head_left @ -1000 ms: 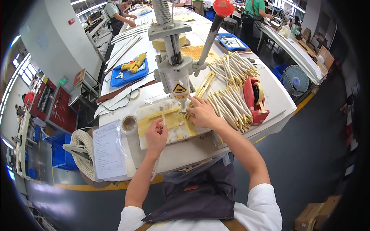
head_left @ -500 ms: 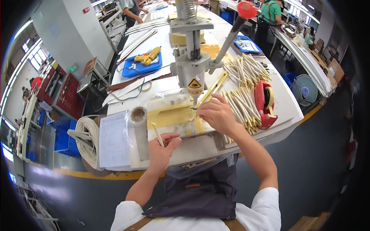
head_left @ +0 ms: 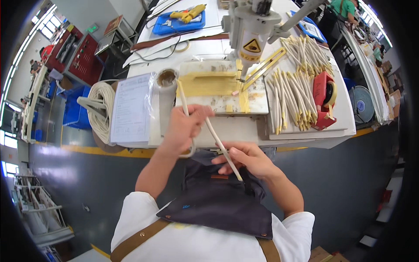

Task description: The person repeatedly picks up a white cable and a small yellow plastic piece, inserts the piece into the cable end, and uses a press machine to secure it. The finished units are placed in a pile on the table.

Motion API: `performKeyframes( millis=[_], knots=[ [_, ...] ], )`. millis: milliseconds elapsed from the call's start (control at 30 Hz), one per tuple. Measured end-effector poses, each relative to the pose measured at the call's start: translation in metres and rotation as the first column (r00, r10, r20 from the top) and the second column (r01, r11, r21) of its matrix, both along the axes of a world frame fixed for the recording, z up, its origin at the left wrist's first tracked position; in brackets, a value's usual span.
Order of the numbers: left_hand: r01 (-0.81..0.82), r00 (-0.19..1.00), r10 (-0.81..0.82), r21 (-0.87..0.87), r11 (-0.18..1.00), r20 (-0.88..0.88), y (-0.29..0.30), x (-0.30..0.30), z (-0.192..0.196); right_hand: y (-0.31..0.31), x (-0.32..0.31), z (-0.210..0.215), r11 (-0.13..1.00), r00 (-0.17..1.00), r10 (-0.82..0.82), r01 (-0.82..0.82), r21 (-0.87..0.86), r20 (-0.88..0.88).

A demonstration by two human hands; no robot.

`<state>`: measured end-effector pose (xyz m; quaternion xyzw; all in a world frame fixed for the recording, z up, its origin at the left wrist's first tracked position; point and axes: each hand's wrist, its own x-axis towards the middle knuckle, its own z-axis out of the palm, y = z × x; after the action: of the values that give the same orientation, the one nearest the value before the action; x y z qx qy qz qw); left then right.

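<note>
A white cord (head_left: 217, 139) with yellow ends is bent between my hands, in front of the table edge. My left hand (head_left: 185, 126) is closed on it; one end rises past my fingers and a bend hangs below. Whether this is one cord or two, I cannot tell. Lower right, my right hand (head_left: 251, 160) has the cord's other end loosely between thumb and fingers. Beyond my hands, a hand-lever press (head_left: 251, 32) stands over a pale base plate (head_left: 257, 102) covered partly with yellow tape. Several similar cords (head_left: 292, 98) lie bundled to its right.
A red tape dispenser (head_left: 323, 102) stands beside the bundles. Left of the plate are a tape roll (head_left: 167, 78), a printed sheet (head_left: 131, 107) in a plastic sleeve and a large cord coil (head_left: 99, 102). A blue tray (head_left: 163, 27) with a yellow glue gun (head_left: 190, 14) lies farther back.
Both hands have drawn back from the press toward my body. My right hand has left the press tip and now has the cord. The view has tipped downward.
</note>
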<state>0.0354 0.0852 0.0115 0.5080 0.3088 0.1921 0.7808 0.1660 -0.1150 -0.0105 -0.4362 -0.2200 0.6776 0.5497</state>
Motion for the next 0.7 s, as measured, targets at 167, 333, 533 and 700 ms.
performKeyframes(
  millis=[167,333,533,700],
  knots=[
    [-0.019,0.999,0.019,0.002,1.0,-0.036,0.026,-0.003,-0.013,-0.023,-0.006,-0.022,0.987,0.985,0.145,-0.138,0.087,-0.089],
    [0.017,1.0,-0.019,-0.122,0.992,-0.013,0.03,0.003,-0.021,-0.024,-0.006,-0.024,0.993,0.981,0.109,-0.1,0.064,-0.162],
    [0.061,0.998,-0.054,-0.212,0.975,0.042,0.033,0.005,-0.026,-0.021,-0.011,-0.036,0.993,0.912,0.086,-0.045,0.111,-0.402],
    [0.064,0.997,-0.054,-0.215,0.974,0.051,0.035,0.006,-0.028,-0.02,-0.015,-0.044,0.993,0.866,0.076,-0.022,0.114,-0.494]
  ],
)
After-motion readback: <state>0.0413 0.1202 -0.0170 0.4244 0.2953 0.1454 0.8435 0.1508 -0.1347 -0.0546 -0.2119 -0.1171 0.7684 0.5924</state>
